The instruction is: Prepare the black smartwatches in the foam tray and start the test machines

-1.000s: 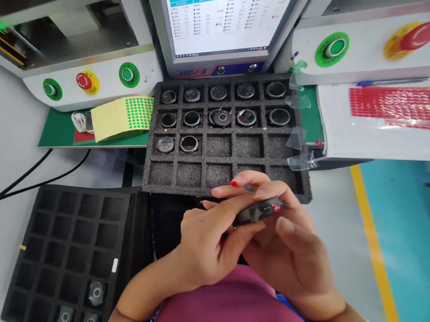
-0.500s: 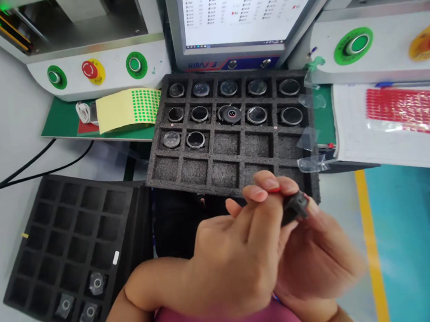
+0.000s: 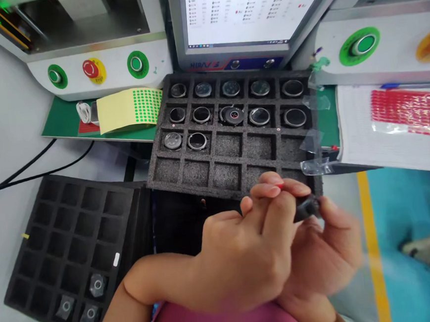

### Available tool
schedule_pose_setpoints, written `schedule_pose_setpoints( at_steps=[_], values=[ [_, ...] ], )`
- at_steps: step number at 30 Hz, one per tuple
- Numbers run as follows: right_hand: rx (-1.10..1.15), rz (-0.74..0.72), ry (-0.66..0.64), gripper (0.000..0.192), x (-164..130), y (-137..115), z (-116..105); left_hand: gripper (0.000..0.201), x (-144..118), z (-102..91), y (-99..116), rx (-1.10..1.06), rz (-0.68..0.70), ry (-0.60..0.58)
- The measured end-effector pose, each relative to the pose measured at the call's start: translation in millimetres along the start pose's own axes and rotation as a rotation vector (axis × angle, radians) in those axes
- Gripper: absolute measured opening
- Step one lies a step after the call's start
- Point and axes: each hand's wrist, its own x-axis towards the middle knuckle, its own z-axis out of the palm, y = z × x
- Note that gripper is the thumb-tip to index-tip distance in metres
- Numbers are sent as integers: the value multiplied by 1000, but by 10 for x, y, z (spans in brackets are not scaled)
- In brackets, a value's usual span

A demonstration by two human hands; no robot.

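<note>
Both hands meet in front of my chest around a small black part (image 3: 305,207), a watch-like body. My left hand (image 3: 240,253) lies on top, its fingers curled over the part. My right hand (image 3: 322,252) cups it from below and the right, thumb against its end. Most of the part is hidden by fingers. Just beyond the hands lies a black foam tray (image 3: 234,174). Round watch bodies (image 3: 231,115) fill its two far rows, and two more sit at the left of the third row.
A second black foam tray (image 3: 67,232) lies at the lower left with three wrapped parts near its front. A yellow sheet of green dot stickers (image 3: 129,108), a monitor (image 3: 248,9), machine panels with green and red buttons, and a printed sheet with red labels (image 3: 408,111) stand behind.
Both hands have shifted right and slightly up with the part. One second ago the part lay flat and visible between the fingers; now the left hand covers most of it.
</note>
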Motion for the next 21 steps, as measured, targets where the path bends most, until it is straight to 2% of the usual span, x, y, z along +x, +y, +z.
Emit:
schedule_pose_setpoints(
  at_steps=[5,8,10,12,13,15,17,19,21],
  values=[
    [54,-20,23,9,86,66,-2,29,-62,48,-174,-3,137,-9],
    [29,-52,27,9,155,135,-43,26,-45,35,-210,-22,118,-38],
    [-12,-99,69,13,216,155,-88,24,32,16,-293,-131,-20,-142],
    [-65,-246,168,19,287,129,-143,21,172,10,-480,-292,-276,-203],
    [-91,-356,233,20,323,98,-172,21,261,17,-615,-358,-428,-197],
    [-130,-554,344,22,383,17,-224,14,457,52,-940,-373,-684,-92],
    [-148,-597,369,25,420,-62,-257,8,644,108,-1266,-314,-781,-50],
    [-142,-518,330,26,431,-113,-268,9,794,166,-1517,-293,-819,-48],
    [-137,-457,300,27,422,-133,-264,10,895,208,-1663,-294,-843,-84]
  ],
)
